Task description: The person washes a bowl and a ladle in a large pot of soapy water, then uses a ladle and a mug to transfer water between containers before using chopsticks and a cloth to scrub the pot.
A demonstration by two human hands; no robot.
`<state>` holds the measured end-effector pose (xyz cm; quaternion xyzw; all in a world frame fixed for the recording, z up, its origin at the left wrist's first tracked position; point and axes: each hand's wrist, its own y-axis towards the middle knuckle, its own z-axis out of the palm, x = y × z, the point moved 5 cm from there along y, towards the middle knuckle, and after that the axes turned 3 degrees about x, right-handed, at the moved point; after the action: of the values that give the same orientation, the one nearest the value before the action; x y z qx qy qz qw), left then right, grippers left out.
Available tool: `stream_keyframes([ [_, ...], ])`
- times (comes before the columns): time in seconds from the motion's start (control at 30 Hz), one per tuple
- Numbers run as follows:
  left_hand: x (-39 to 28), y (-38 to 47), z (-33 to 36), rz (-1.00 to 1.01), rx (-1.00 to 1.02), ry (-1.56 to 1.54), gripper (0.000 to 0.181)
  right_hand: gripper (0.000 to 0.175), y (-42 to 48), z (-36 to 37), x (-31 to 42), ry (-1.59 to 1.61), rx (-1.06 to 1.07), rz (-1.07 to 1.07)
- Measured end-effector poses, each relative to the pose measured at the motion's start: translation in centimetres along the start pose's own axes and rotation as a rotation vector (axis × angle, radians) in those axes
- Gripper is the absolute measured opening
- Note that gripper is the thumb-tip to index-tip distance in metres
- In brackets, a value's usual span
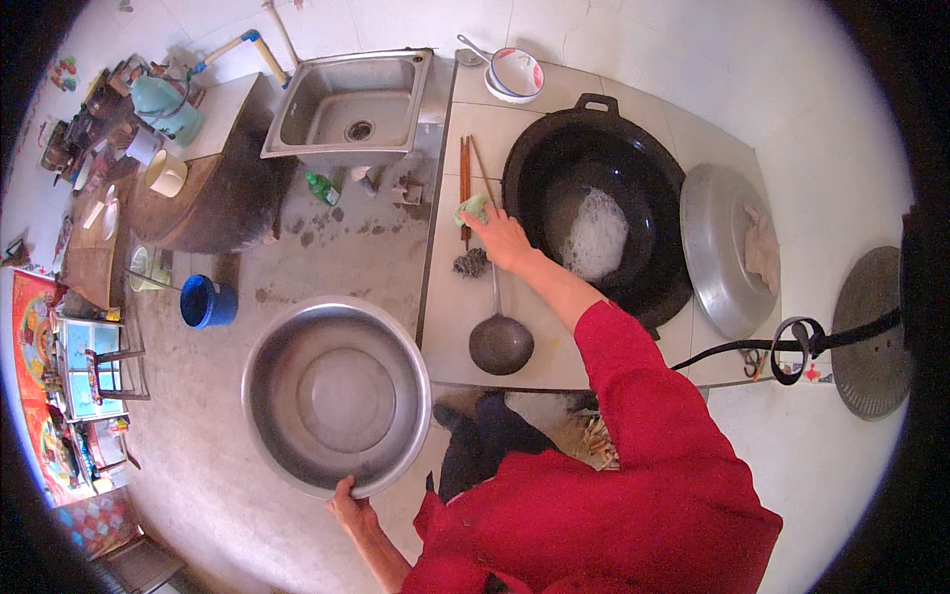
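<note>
My left hand (352, 508) grips the near rim of a large stainless steel basin (345, 401), thumb over the edge; the basin shows nothing inside and is held out left of the tiled counter. My right hand (499, 236) holds a pale green cloth (472, 210) at the counter's left part, over some wooden chopsticks (464, 178). A dark scouring pad (470, 263) lies just below that hand, beside the handle of a metal ladle (502, 344). To the right, a big black wok (549, 171) set in the counter holds foamy water (598, 234).
A metal lid (716, 252) leans right of the wok, with a cloth on it. Bowls (516, 73) stand at the counter's back. A steel sink (356, 111) is at the back left. On the floor are a green bottle (322, 188) and a blue bucket (209, 301).
</note>
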<state>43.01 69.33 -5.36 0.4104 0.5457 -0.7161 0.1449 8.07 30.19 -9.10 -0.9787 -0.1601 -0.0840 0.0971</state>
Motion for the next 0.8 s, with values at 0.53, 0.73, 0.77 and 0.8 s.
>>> stream_keyframes([
  [0.53,2.5,0.9,1.2,0.000,-0.003,0.051,0.021,0.025,-3.4,0.4,-0.3,-0.252,-0.087,-0.373],
  [0.73,2.8,0.4,1.7,-0.031,-0.007,0.036,0.024,0.009,-5.9,1.6,0.9,-0.308,0.025,-0.553],
  [0.77,3.1,0.6,1.3,-0.044,-0.034,0.033,0.026,0.009,-5.9,1.6,1.0,-0.315,0.028,-0.545],
  [0.8,3.4,0.8,0.9,-0.053,-0.062,0.030,0.029,0.009,-6.0,1.5,1.1,-0.328,0.013,-0.559],
])
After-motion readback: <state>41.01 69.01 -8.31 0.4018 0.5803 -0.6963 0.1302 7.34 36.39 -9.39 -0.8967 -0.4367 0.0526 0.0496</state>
